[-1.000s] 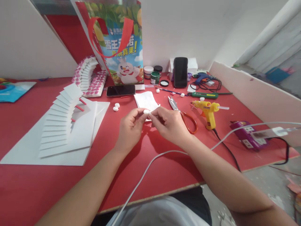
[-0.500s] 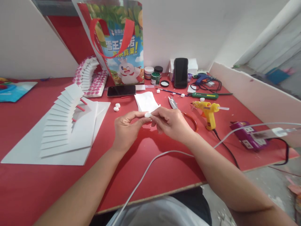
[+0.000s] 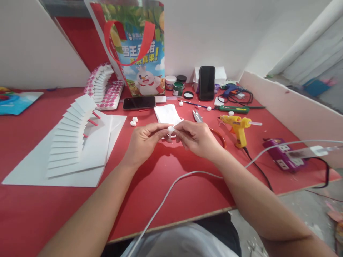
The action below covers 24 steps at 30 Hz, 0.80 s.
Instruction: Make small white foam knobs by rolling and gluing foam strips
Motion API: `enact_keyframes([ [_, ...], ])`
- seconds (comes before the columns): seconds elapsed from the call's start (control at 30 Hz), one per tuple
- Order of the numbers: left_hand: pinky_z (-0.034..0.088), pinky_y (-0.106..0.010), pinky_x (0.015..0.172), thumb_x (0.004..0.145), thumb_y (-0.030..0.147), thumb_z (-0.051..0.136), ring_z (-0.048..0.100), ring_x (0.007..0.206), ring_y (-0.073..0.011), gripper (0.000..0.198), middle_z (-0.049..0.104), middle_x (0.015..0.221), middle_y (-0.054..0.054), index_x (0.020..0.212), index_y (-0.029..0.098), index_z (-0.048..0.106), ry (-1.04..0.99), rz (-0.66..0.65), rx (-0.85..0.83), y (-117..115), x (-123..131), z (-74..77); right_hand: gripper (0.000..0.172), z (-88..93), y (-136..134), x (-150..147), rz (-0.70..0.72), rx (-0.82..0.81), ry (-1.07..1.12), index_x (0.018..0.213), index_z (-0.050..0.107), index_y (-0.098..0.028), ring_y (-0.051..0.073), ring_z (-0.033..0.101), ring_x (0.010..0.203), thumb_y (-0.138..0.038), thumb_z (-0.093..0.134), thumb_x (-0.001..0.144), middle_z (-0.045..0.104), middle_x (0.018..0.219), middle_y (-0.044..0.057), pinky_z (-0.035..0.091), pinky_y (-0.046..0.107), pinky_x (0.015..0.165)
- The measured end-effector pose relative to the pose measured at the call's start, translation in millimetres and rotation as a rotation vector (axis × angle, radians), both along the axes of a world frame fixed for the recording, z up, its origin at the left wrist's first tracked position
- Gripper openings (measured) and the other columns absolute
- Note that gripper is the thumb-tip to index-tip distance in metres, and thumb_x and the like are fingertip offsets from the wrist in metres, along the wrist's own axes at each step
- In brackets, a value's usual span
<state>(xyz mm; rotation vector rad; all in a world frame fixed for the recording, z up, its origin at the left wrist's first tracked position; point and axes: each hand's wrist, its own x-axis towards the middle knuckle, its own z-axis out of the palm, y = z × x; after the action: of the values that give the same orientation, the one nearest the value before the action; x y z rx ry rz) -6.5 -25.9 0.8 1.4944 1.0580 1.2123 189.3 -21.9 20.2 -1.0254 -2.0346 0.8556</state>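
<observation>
Both hands meet above the middle of the red table, fingertips pinched around one small white wad (image 3: 170, 130) that looks like tissue paper. My left hand (image 3: 142, 142) grips its left side between thumb and forefinger. From the right, my right hand (image 3: 197, 140) pinches the other side, and a bit of white hangs below. Just beyond the fingers lies a stack of white tissue sheets (image 3: 167, 113). Two white balls (image 3: 134, 121) rest left of the stack. Scissors (image 3: 197, 116) with orange handles lie partly hidden behind my right hand.
A yellow glue gun (image 3: 238, 125) and a purple box (image 3: 284, 154) stand to the right. A white cable (image 3: 184, 175) crosses the table's front. Fanned white strips (image 3: 66, 139) lie left. Behind are a phone (image 3: 139, 102), paint jars (image 3: 177, 89) and a printed bag (image 3: 143, 53).
The white wad has turned between my fingers, and a piece now hangs beneath it. My fingers have shifted slightly; the view has moved a little.
</observation>
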Motion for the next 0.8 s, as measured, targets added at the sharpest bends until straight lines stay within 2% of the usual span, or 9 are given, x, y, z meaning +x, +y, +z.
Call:
enact_keyframes([
  [0.1, 0.059, -0.034, 0.08, 0.087, 0.038, 0.069, 0.069, 0.078, -0.0167, 0.033, 0.076, 0.093, -0.004, 0.116, 0.023, 0.076, -0.003, -0.075, -0.013, 2.1, -3.5, -0.9, 0.023, 0.7, 0.8, 1.2, 0.016, 0.017, 0.01, 0.09, 0.064, -0.019, 0.013, 0.061, 0.068, -0.035, 0.05, 0.099, 0.069, 0.081, 0.004, 0.045, 0.025, 0.064],
  [0.2, 0.059, -0.032, 0.081, 0.089, 0.038, 0.067, 0.068, 0.082, -0.0163, 0.032, 0.075, 0.101, -0.004, 0.116, 0.024, 0.075, 0.059, -0.082, 0.028, -0.1, -2.7, -0.7, 0.023, 2.5, 0.8, -0.6, 0.015, -0.001, 0.029, 0.088, 0.064, -0.019, 0.012, 0.06, 0.065, -0.034, 0.05, 0.099, 0.07, 0.079, 0.003, 0.045, 0.024, 0.063],
  [0.37, 0.056, -0.026, 0.077, 0.092, 0.034, 0.063, 0.065, 0.075, -0.0135, 0.026, 0.072, 0.087, -0.002, 0.11, 0.021, 0.076, 0.082, 0.014, 0.093, -5.9, 7.8, -2.6, 0.021, 2.2, -0.1, -7.2, -0.075, -0.045, 0.047, 0.083, 0.065, -0.018, 0.01, 0.058, 0.058, -0.032, 0.057, 0.096, 0.069, 0.071, 0.001, 0.044, 0.023, 0.061],
  [0.6, 0.054, -0.024, 0.071, 0.09, 0.032, 0.066, 0.059, 0.068, -0.011, 0.02, 0.065, 0.075, 0.0, 0.102, 0.017, 0.073, -0.192, 0.079, -0.057, -6.8, 22.3, -10.6, 0.027, -4.3, -3.2, -14.0, -0.231, -0.011, 0.006, 0.077, 0.064, -0.017, 0.009, 0.053, 0.051, -0.036, 0.059, 0.095, 0.065, 0.06, 0.0, 0.038, 0.022, 0.055],
  [0.7, 0.054, -0.024, 0.069, 0.091, 0.032, 0.065, 0.059, 0.067, -0.0117, 0.02, 0.065, 0.076, -0.001, 0.103, 0.018, 0.073, -0.108, 0.15, 0.0, -9.6, 24.2, -10.5, 0.024, -4.2, -5.4, -15.8, -0.229, 0.01, 0.004, 0.077, 0.063, -0.018, 0.009, 0.056, 0.052, -0.034, 0.059, 0.095, 0.066, 0.061, -0.001, 0.04, 0.022, 0.057],
  [0.8, 0.055, -0.024, 0.07, 0.094, 0.031, 0.061, 0.062, 0.069, -0.0124, 0.021, 0.069, 0.085, -0.003, 0.105, 0.018, 0.073, 0.057, 0.227, 0.15, -12.9, 24.6, -9.8, 0.022, -3.4, -7.9, -17.9, -0.207, 0.043, 0.006, 0.078, 0.063, -0.018, 0.01, 0.06, 0.057, -0.03, 0.058, 0.096, 0.067, 0.064, -0.001, 0.043, 0.022, 0.062],
])
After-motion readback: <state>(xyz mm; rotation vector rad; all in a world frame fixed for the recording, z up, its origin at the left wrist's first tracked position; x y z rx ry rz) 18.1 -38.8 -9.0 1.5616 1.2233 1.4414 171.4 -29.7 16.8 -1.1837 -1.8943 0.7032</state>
